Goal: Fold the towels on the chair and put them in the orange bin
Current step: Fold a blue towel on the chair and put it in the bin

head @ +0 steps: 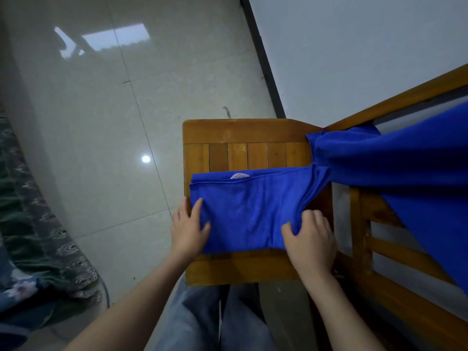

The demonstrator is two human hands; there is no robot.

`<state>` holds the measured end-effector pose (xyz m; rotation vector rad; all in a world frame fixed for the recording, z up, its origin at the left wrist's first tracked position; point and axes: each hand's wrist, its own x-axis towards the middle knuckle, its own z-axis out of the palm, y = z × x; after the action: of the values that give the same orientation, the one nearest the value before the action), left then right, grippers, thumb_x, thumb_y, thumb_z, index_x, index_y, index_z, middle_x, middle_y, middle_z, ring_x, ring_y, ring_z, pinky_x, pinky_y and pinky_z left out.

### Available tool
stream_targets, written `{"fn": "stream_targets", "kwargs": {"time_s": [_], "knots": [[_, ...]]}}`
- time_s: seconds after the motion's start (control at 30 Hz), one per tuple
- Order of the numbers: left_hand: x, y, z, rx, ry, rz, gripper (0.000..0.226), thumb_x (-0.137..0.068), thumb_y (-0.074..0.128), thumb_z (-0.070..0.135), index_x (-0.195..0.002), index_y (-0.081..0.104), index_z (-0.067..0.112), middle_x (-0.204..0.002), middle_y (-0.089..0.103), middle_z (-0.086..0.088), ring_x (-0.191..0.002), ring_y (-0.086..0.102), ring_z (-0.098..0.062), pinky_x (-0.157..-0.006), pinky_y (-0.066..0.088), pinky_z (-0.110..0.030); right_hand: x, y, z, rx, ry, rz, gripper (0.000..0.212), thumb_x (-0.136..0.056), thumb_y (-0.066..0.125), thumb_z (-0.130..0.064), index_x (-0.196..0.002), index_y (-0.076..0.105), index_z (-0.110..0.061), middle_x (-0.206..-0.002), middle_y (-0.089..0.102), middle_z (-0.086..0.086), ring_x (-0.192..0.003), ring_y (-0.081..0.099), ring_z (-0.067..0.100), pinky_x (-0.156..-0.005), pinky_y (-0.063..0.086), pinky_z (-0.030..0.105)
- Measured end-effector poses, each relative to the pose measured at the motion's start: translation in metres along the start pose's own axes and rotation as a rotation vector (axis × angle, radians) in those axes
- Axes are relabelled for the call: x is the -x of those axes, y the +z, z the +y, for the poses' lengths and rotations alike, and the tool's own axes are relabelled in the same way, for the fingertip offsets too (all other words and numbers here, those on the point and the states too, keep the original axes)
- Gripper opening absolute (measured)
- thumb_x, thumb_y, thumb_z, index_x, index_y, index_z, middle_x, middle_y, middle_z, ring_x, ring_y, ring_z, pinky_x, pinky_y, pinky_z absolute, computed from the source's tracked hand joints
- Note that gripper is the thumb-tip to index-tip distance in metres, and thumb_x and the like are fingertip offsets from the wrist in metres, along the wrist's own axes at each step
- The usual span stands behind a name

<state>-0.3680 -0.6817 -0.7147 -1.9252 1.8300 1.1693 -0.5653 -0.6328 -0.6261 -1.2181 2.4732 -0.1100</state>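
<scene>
The folded blue cloth towel [248, 214] lies on the slatted wooden chair seat [240, 138]. Your left hand [188, 230] presses it, fingers straight; your right hand [311, 239] pinches its layers. The draped blue towel [405, 168] at the seat's right touches it and may snag, spoiling the fold.

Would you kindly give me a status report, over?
Left hand flat on folded blue towel; right hand pinches its right edge. More blue cloth draped over wooden chair back. Orange bin unseen.

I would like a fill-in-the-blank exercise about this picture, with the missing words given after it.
The folded towel lies on the chair's wooden ____.
Both towels are ____ in colour.
The second towel hangs over the chair's ____.
The left hand touches the folded towel's ____ edge; the right hand grips it.
Missing words: seat, blue, back, left.
</scene>
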Motion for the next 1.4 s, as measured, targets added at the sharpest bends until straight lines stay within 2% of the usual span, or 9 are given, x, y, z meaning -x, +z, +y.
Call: {"fn": "stream_targets", "kwargs": {"time_s": [0.1, 0.2, 0.47, 0.67, 0.8, 1.0, 1.13, 1.27, 1.4], "knots": [[-0.005, -0.014, -0.008, 0.416, -0.113, 0.006, 0.052, -0.094, 0.048, 0.018, -0.143, 0.032, 0.016, -0.152, 0.024, -0.008, -0.139, 0.022, -0.024, -0.115, 0.022, -0.041, 0.007, 0.011, -0.035, 0.044, -0.19, -0.172, 0.019, -0.076, 0.069, -0.02, -0.083, 0.057, -0.006, -0.108, 0.06, 0.014, -0.096, 0.056, 0.029, -0.07, 0.047, 0.034], [-0.009, -0.02, -0.014, 0.442, -0.081, 0.037, 0.042, -0.096, 0.043, 0.018, -0.138, 0.041, 0.013, -0.147, 0.035, -0.005, -0.137, 0.027, -0.023, -0.114, 0.024, -0.044, 0.012, 0.029, -0.063, -0.039, -0.199, -0.382, 0.022, -0.09, 0.052, -0.029, -0.104, 0.053, -0.012, -0.149, 0.03, 0.0, -0.131, 0.03, 0.019, -0.098, 0.037, 0.028], [-0.009, -0.026, -0.003, 0.991, -0.211, -0.057, 0.037, -0.1, 0.032, 0.026, -0.134, 0.044, 0.016, -0.136, 0.046, -0.003, -0.123, 0.044, -0.018, -0.105, 0.036, -0.036, 0.018, 0.075, -0.088, -0.267, -0.114, -0.472, 0.011, -0.088, 0.056, -0.022, -0.096, 0.052, -0.016, -0.151, 0.03, -0.005, -0.136, 0.025, 0.015, -0.104, 0.032, 0.026], [-0.007, -0.029, 0.003, 1.047, -0.176, -0.027, 0.03, -0.101, 0.025, 0.035, -0.085, 0.051, 0.034, -0.089, 0.053, 0.016, -0.082, 0.05, -0.002, -0.07, 0.04, -0.02, 0.017, 0.083, -0.077, -0.217, -0.27, -0.624, 0.021, -0.092, 0.05, -0.036, -0.104, 0.055, -0.018, -0.15, 0.031, -0.007, -0.136, 0.024, 0.013, -0.105, 0.03, 0.029], [-0.011, -0.028, 0.001, 1.029, -0.227, -0.023, 0.042, -0.097, 0.041, 0.035, -0.137, 0.037, 0.023, -0.134, 0.046, 0.0, -0.118, 0.047, -0.019, -0.091, 0.041, -0.031, 0.014, 0.084, -0.065, -0.308, -0.311, -0.645, 0.036, -0.098, 0.038, -0.038, -0.125, 0.054, -0.021, -0.148, 0.036, -0.006, -0.136, 0.028, 0.01, -0.11, 0.026, 0.031], [-0.009, -0.013, 0.011, 0.086, 0.007, 0.275, 0.062, -0.094, 0.045, 0.023, -0.148, 0.016, 0.015, -0.156, 0.014, -0.01, -0.142, 0.011, -0.028, -0.114, 0.016, -0.042, -0.006, 0.089, -0.035, 0.029, -0.372, -0.061, 0.048, -0.088, 0.034, -0.027, -0.122, 0.059, -0.005, -0.133, 0.054, 0.016, -0.124, 0.049, 0.034, -0.098, 0.042, 0.045], [-0.026, 0.014, 0.013, -0.347, 0.398, 0.307, 0.06, -0.086, 0.034, 0.032, -0.14, 0.029, 0.006, -0.147, 0.034, -0.018, -0.138, 0.02, -0.029, -0.11, 0.022, -0.05, -0.039, 0.104, -0.021, 0.3, -0.504, -0.084, 0.062, -0.087, 0.032, -0.042, -0.134, 0.044, -0.004, -0.141, 0.044, 0.018, -0.129, 0.044, 0.031, -0.102, 0.03, 0.045], [-0.052, 0.021, -0.002, -0.481, 0.407, 0.238, 0.07, -0.089, 0.028, 0.051, -0.143, 0.022, 0.007, -0.148, 0.033, -0.017, -0.137, 0.022, -0.028, -0.112, 0.012, -0.047, -0.056, 0.124, -0.008, 0.408, -0.611, -0.178, 0.074, -0.087, 0.036, -0.054, -0.14, 0.021, -0.003, -0.149, 0.023, 0.013, -0.135, 0.037, 0.028, -0.106, 0.024, 0.043], [-0.062, 0.022, -0.009, -0.547, 0.439, 0.226, 0.069, -0.092, 0.007, 0.058, -0.143, 0.007, 0.012, -0.149, 0.016, -0.012, -0.139, 0.016, -0.028, -0.111, 0.0, -0.043, -0.06, 0.136, -0.006, 0.424, -0.562, -0.182, 0.077, -0.084, 0.024, -0.055, -0.142, 0.019, -0.005, -0.147, 0.035, 0.015, -0.137, 0.028, 0.027, -0.106, 0.025, 0.045]]}}
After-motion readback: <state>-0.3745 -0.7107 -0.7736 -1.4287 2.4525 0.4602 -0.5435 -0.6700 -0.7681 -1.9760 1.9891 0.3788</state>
